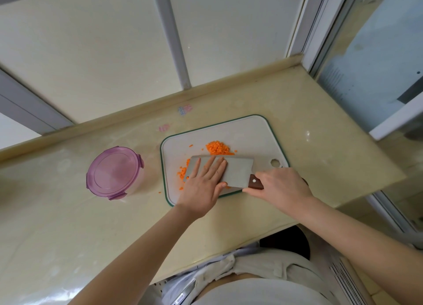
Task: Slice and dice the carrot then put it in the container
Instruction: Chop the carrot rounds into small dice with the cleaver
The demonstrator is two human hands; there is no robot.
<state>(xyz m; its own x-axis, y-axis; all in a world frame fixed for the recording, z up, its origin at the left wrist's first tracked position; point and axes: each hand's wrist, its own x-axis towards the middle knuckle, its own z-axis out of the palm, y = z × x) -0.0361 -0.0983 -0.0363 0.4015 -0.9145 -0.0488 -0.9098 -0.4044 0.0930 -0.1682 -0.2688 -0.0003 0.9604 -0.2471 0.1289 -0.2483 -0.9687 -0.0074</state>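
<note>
Your left hand [203, 185] lies flat on the cleaver [238, 169], fingers straight and pressed on the broad blade, thumb at its near edge. Your right hand [281, 185] is curled round the wooden handle [255, 182] over the near right corner of the cutting board [258, 139]. The diced carrot [217, 148] sits in a heap just beyond the blade's far edge, with more bits [182, 174] at its left end, close to the board's left rim. One stray piece [159, 192] lies off the board on the counter [320, 121]. The container [114, 173], purple lid on, stands well left of the board, bare counter between them.
</note>
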